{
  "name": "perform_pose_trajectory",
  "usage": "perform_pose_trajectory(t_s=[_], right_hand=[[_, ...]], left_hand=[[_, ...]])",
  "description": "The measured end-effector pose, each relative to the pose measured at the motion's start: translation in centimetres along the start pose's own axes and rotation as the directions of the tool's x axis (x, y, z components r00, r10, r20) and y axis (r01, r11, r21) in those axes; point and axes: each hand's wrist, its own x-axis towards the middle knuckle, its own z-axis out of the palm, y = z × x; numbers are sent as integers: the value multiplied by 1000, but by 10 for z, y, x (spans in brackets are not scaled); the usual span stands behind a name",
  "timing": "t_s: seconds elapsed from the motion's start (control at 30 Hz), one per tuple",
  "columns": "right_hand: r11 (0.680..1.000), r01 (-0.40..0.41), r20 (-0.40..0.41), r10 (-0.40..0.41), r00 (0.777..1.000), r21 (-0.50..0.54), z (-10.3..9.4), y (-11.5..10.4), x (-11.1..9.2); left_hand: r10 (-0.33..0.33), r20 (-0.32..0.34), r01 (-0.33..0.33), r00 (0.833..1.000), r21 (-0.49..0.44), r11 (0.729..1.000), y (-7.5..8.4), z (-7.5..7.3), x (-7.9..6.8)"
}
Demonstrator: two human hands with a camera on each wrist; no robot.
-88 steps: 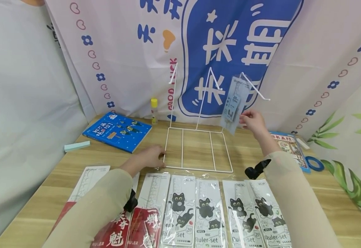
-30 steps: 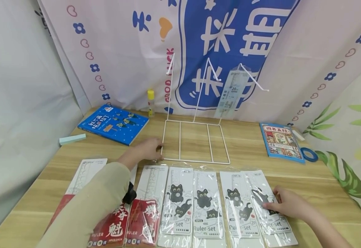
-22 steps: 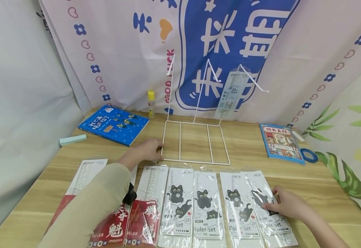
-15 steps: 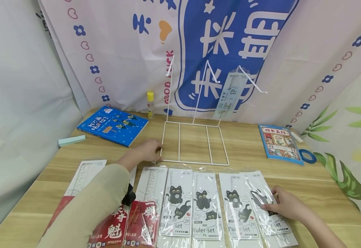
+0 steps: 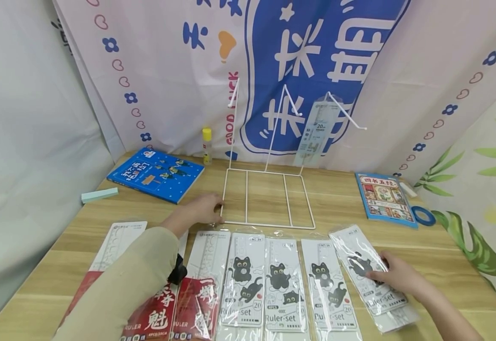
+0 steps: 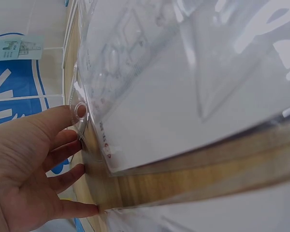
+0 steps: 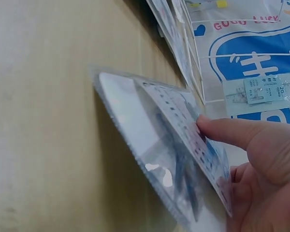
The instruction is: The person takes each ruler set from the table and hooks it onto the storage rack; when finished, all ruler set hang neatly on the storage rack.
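My right hand pinches a ruler set in a clear sleeve, printed with black cats. In the right wrist view, the thumb lies on the ruler set's printed face, and the pack tilts over the wood. Beside the left front corner of a white wire rack is my left hand, its fingertips touching the frame. Those fingers look spread in the left wrist view, close to the clear hang tab of a pack. A pale blue ruler pack hangs from the rack's right hook.
Several ruler packs line the table's front: cat-printed ones in the middle and red-and-white ones at left. A blue book, a glue stick and a teal strip sit back left; another book and blue tape lie right.
My right hand has left the hanging blue pack, come down to the rightmost cat ruler set, and just now shifted it away from its neighbour, tilting it. My left hand stays at the rack.
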Motion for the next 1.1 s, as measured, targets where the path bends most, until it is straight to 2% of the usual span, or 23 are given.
perform_pose_trajectory(t_s=[0.13,0.27,0.5,0.7,0.87,0.97,1.1], right_hand=[[994,13,36,-17,999,109,-4,0,1],[984,51,48,-60,997,173,-8,-2,-1],[980,91,1,-92,996,175,-13,-7,-5],[972,172,-63,-164,984,159,-21,-14,-1],[967,230,-135,-215,967,109,-27,-26,5],[953,279,-164,-259,952,115,-30,-38,6],[908,388,-199,-355,913,159,-34,-57,8]], left_hand=[[7,-4,-7,1000,0,1000,0,1,0],[0,-7,0,1000,4,1000,1,1,0],[-4,-11,4,1000,6,1000,3,2,0],[-4,-8,4,1000,1,1000,1,2,0],[-8,-5,8,1000,3,1000,1,1,-1],[-11,-4,11,1000,5,1000,2,1,-1],[-9,-6,9,1000,7,1000,2,0,-1]])
